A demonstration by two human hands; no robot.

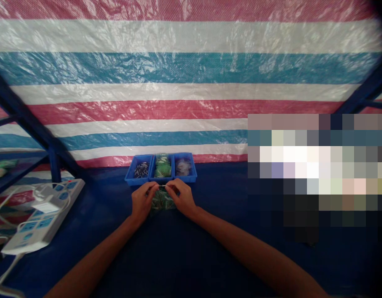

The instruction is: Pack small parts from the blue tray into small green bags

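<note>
Left hand (143,202) and right hand (182,198) coming together, both pinching a thin pale strip (162,186), green plastic packet (161,203) lying just beneath, blue divided tray (138,180) sitting just ahead

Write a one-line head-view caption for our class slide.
Left hand and right hand pinch a small strip before a blue divided tray.

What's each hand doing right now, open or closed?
Left hand: closed, pinching one end of a small thin piece, too small to identify.
Right hand: closed, pinching the same piece at its other end.
</note>
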